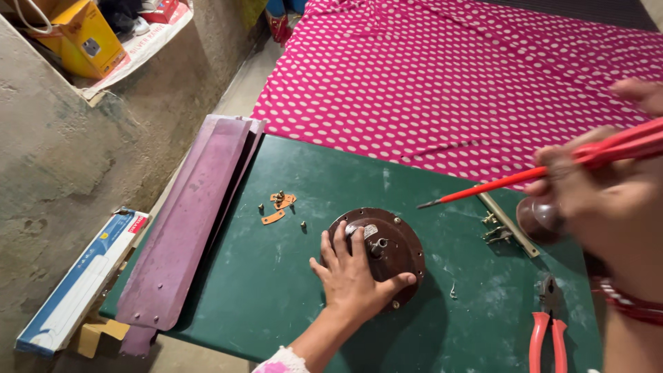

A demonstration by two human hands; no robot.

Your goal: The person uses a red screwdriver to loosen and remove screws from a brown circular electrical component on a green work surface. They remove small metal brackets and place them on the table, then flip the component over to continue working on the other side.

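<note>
My left hand (352, 276) lies palm down on a round brown fan motor housing (390, 242) that sits on the green table (276, 290); its fingers spread over the top beside the central shaft. My right hand (594, 200), blurred and close to the camera, is raised at the right and grips a red screwdriver (511, 181). The tip points left, in the air above the table. A brown rounded cap (539, 220) shows just under that hand. Fingertips (639, 93) appear at the right edge; I cannot tell whose they are.
Purple fan blades (190, 228) are stacked along the table's left edge. Small copper brackets and screws (277, 207) lie left of the motor. A metal rod (507, 224) and red-handled pliers (549, 331) lie to the right. A pink dotted cloth (449, 83) lies behind. A long blue-white box (83, 276) rests on the floor.
</note>
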